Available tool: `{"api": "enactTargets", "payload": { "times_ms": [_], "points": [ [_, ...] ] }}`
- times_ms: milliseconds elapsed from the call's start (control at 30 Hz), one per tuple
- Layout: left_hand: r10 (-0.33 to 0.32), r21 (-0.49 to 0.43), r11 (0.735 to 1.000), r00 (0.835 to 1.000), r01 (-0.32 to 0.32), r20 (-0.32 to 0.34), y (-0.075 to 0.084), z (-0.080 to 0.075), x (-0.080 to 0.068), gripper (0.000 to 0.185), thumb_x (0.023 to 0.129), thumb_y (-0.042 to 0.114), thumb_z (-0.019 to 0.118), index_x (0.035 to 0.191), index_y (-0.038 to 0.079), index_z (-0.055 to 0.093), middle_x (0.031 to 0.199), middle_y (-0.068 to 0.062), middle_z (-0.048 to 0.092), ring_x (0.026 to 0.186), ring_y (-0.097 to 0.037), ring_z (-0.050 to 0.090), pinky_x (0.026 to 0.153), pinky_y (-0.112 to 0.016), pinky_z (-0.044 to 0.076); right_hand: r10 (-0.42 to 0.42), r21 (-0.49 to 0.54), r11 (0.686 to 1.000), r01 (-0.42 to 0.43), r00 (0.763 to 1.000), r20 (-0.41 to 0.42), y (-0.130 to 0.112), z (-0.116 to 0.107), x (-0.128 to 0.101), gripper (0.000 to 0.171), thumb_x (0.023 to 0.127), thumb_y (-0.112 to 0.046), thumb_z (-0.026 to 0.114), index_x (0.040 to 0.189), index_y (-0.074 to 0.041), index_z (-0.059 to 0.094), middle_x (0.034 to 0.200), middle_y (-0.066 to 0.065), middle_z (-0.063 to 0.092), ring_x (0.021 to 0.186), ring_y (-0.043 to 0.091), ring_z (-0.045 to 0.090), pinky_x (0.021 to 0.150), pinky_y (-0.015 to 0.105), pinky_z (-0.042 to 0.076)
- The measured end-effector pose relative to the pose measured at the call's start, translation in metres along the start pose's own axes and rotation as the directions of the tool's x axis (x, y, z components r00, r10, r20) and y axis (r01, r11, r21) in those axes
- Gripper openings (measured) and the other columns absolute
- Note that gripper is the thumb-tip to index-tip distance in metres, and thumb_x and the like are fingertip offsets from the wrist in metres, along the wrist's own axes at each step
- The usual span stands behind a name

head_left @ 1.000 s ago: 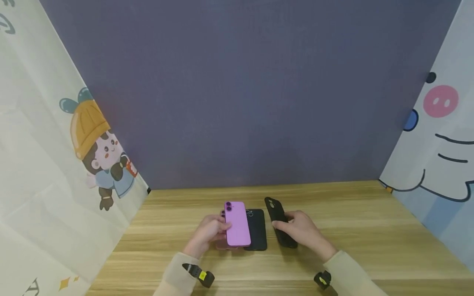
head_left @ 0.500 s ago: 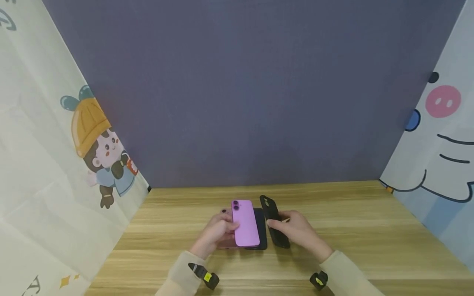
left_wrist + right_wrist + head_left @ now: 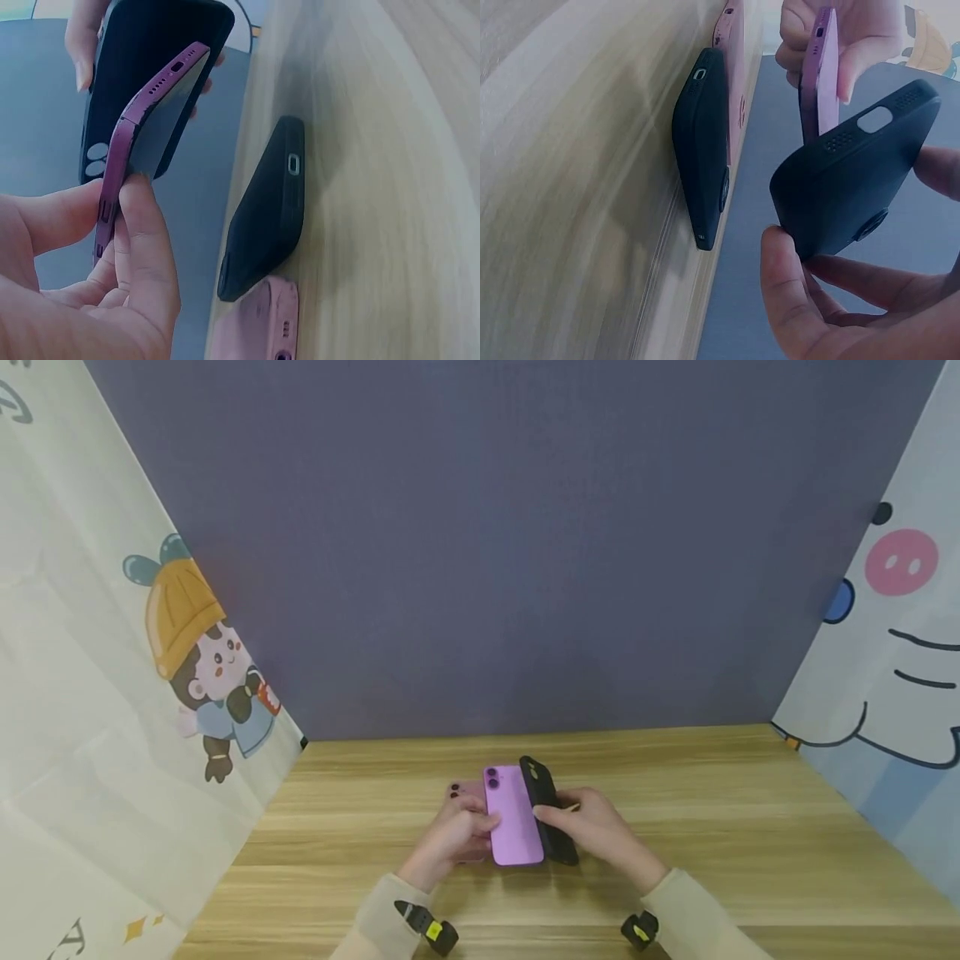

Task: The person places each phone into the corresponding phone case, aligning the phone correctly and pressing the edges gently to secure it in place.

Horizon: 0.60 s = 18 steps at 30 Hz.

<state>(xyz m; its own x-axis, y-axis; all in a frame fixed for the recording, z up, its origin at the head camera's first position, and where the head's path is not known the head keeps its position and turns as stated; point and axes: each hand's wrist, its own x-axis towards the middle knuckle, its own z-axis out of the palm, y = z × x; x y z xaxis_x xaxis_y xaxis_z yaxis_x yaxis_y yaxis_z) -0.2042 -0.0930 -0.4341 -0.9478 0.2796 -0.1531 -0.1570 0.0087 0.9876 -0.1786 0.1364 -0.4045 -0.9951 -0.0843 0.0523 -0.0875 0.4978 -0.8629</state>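
Holding the purple phone (image 3: 513, 817) in your left hand (image 3: 457, 835), you have it lifted off the worktop (image 3: 720, 827), back facing up towards the head camera and its camera end pointing away from you. In the left wrist view your thumb (image 3: 146, 247) lies along one long edge of the purple phone (image 3: 146, 124) with the other fingers curled behind it, so that grip is closed on the phone by its edges. Your right hand (image 3: 592, 827) holds the black case (image 3: 547, 810) just beside the phone on its right, tilted on edge. In the right wrist view the thumb (image 3: 799, 292) presses one side of the black case (image 3: 855, 169) and fingers wrap the other, a closed grip round the case; the purple phone (image 3: 821, 71) stands just behind it. Whether phone and case touch, you cannot tell. Both forearms come in from the near edge in pale sleeves, hands meeting at the middle of the worktop.

Beneath your hands a second black case (image 3: 266, 210) lies flat on the worktop, and a pink case (image 3: 259, 322) lies just beside it.
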Motion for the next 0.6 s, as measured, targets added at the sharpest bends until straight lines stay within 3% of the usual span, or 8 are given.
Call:
{"api": "enactTargets", "payload": {
  "times_ms": [300,600],
  "points": [
    [-0.02,-0.013,1.0,1.0,0.02,0.01,0.001,0.009,0.001,0.015,0.088,0.005,0.071,0.095,0.005,0.057,0.081,-0.003,0.065,0.063,-0.013,0.061,0.06,-0.025,0.051,-0.012,0.023,1.0,0.012,1.0,0.006,0.001,0.003,0.0,0.056,0.087,-0.034,0.079,0.12,0.009,0.067,0.1,0.011,0.072,0.08,0.018,0.066,0.069,0.034,0.056],
    [0.001,-0.018,1.0,0.998,0.0,0.055,-0.002,0.014,0.001,0.015,0.089,0.005,0.069,0.099,0.002,0.058,0.087,-0.006,0.068,0.071,-0.015,0.064,0.068,-0.027,0.056,0.013,0.002,1.0,-0.013,1.0,0.001,0.003,0.006,0.0,0.059,0.086,-0.039,0.079,0.12,0.007,0.067,0.103,0.011,0.071,0.083,0.018,0.065,0.071,0.034,0.055]
  ]
}}
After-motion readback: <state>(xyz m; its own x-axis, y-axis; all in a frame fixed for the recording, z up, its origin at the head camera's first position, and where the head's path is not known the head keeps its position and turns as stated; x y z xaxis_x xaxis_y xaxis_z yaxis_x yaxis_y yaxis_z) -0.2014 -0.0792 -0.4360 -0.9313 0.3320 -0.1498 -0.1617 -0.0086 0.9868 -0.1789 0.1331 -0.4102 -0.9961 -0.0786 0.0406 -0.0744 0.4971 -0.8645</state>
